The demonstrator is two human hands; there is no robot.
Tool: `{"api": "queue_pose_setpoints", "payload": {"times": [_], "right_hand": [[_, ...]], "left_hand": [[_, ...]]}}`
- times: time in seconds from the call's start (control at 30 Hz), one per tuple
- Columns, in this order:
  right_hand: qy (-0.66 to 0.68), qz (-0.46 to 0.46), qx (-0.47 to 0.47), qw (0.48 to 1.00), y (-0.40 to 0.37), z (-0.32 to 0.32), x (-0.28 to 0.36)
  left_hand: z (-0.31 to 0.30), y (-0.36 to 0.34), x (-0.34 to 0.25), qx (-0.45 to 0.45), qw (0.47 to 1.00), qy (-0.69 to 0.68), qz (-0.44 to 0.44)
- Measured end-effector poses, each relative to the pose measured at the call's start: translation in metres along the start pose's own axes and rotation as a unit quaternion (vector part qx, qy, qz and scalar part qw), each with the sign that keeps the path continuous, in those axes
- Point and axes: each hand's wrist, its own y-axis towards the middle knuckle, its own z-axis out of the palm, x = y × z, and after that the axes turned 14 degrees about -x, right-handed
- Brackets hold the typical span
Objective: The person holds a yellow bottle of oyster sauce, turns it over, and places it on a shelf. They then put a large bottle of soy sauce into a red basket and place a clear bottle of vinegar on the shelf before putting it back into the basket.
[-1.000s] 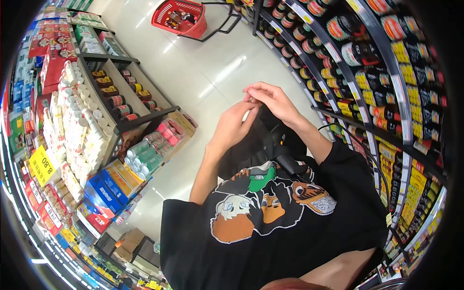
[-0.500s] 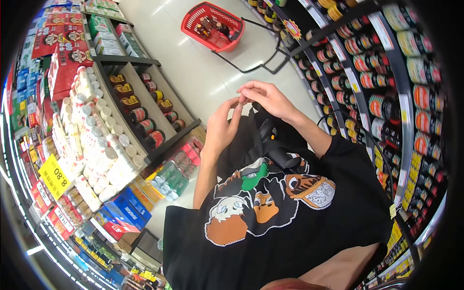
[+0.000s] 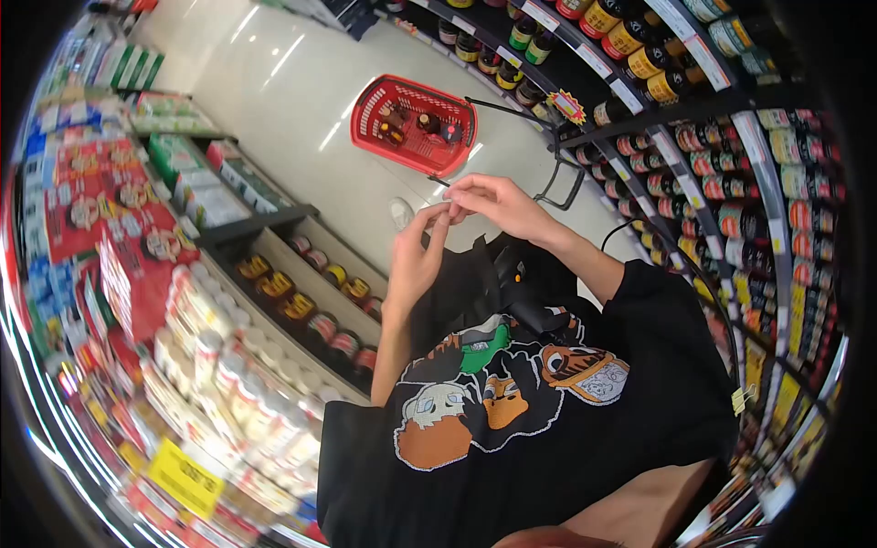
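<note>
My left hand [image 3: 419,258] and my right hand [image 3: 504,206] meet in front of my chest, fingertips pressed together in a pinch. Anything between the fingertips is too small to make out. Just beyond them on the floor stands a red shopping basket [image 3: 363,137] with several dark bottles or jars [image 3: 427,124] inside. Neither hand touches the basket. Below my hands hangs a black strap with a dark device [image 3: 525,297] against my black printed T-shirt [image 3: 585,438].
On the right, shelves [image 3: 763,183] hold rows of jars and bottles. A black metal frame [image 3: 568,187] juts out near the basket. To the left are shelf bins with jars [image 3: 297,306], stacked white bottles [image 3: 242,365] and a yellow price sign [image 3: 185,477]. A pale shoe [image 3: 400,214] shows on the tiled floor.
The view has shifted, so the basket and the left shelves sit lower in the picture. A shoe has come into sight beside my left hand. My hands keep their fingertips together.
</note>
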Motion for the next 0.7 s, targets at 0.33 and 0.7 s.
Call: {"api": "queue_pose_setpoints", "payload": {"times": [0.33, 0.7], "right_hand": [[0.043, -0.054, -0.168, 0.983, 0.061, 0.142, 0.026], [0.06, -0.05, -0.27, 0.96, 0.14, 0.161, 0.036]], "left_hand": [[-0.138, 0.132, 0.017, 0.198, 0.966, -0.131, -0.105], [-0.159, 0.212, 0.025, 0.282, 0.949, -0.129, -0.062]]}}
